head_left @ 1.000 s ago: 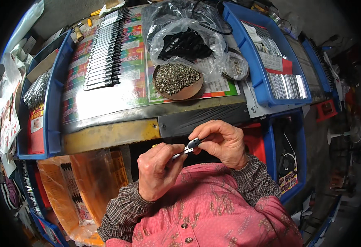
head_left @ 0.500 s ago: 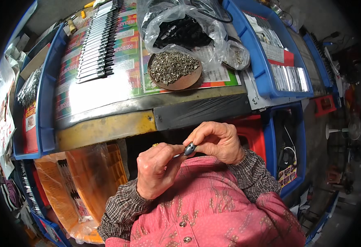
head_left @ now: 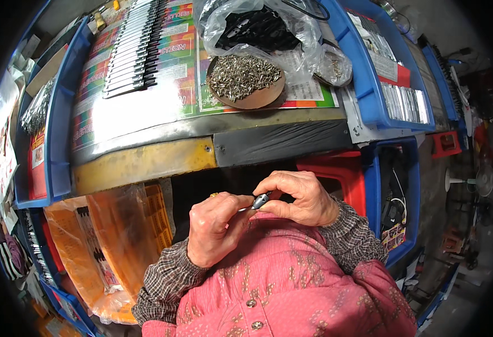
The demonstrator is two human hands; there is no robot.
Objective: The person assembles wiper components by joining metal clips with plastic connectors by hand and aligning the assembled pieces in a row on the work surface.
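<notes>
Presumably for control, the left hand (head_left: 215,227) and right hand (head_left: 302,199) pinch one small dark piece (head_left: 261,200) in their fingers (head_left: 278,181), beside the worktop (head_left: 139,118).

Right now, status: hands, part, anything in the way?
Left hand and right hand: both pinching one small dark part. Part: held over the lap, partly hidden by the grip. Brown dish: on the bench, apart from both hands.

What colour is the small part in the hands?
The small part looks dark grey; the head view shows it best.
</notes>
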